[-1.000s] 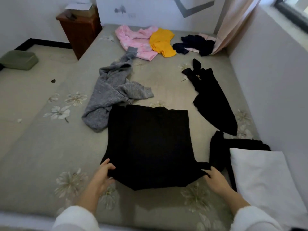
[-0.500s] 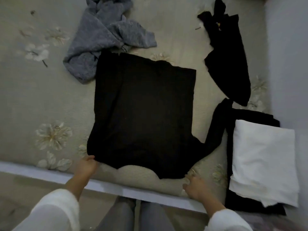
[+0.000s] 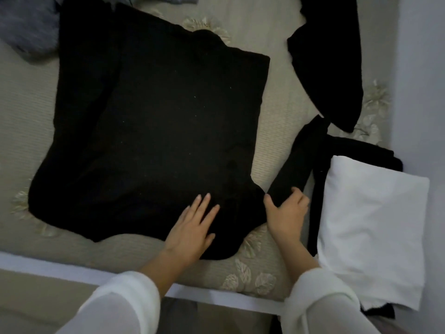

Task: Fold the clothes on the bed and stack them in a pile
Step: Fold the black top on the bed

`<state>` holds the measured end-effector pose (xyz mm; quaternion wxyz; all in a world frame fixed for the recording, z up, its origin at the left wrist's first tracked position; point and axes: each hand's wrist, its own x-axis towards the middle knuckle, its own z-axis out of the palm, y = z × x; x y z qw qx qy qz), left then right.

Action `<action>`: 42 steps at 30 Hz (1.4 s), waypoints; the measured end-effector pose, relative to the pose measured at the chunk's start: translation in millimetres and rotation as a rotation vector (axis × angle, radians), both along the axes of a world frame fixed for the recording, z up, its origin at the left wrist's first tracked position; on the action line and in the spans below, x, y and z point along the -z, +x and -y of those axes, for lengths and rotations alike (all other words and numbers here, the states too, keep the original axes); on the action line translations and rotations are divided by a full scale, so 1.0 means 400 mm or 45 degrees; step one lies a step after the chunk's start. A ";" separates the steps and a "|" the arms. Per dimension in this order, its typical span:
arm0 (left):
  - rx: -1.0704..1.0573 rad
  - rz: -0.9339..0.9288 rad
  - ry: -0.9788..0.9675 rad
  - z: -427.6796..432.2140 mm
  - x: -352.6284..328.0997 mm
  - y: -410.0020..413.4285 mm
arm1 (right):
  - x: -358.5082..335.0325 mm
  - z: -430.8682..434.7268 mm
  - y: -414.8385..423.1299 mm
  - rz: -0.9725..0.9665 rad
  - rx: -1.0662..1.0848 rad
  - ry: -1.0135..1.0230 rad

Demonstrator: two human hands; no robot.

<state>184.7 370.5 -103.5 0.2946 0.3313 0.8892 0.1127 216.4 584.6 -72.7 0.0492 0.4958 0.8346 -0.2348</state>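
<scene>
While the left hand [image 3: 192,227] presses flat, fingers spread, on the black sweater [image 3: 154,131], the right hand [image 3: 285,210] pinches its sleeve [image 3: 298,155] toward three o'clock.

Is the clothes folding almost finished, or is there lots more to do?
Lots more. Done: a folded white garment sits on a folded black one at the right, starting the pile. In hand: the black sweater lies flat; the left hand presses its body while the right hand grips its sleeve to fold in. Left: another black garment and a grey one lie unfolded.
</scene>
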 end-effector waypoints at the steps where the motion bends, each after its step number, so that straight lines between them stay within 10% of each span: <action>1: 0.099 -0.036 -0.006 -0.020 0.017 0.010 | 0.013 -0.017 -0.016 0.048 -0.069 0.055; 9: 0.281 -0.151 -0.089 -0.053 0.127 0.036 | 0.120 -0.129 -0.058 0.160 -0.152 0.031; 13: 0.260 -0.116 -0.088 -0.059 0.116 0.034 | 0.082 -0.154 -0.064 -0.354 0.384 0.041; 17: 0.240 -0.126 -0.059 -0.053 0.139 0.045 | -0.023 -0.160 -0.056 -1.076 1.211 -0.495; 20: 0.224 -0.084 -0.048 -0.053 0.133 0.042 | -0.091 -0.144 -0.041 -1.348 1.194 -1.008; 25: 0.239 -0.004 -0.014 -0.058 0.120 0.036 | -0.165 -0.125 -0.137 -1.349 1.166 -1.014; 31: 0.253 0.065 0.052 -0.051 0.121 0.034 | -0.146 0.038 -0.367 -1.326 0.131 -0.127; 37: 0.465 0.073 0.105 -0.002 0.096 0.024 | 0.038 0.230 -0.440 -0.176 -1.470 -0.201; 42: 0.536 -0.064 0.216 0.059 0.093 0.042 | 0.124 0.231 -0.351 0.043 -1.560 -0.043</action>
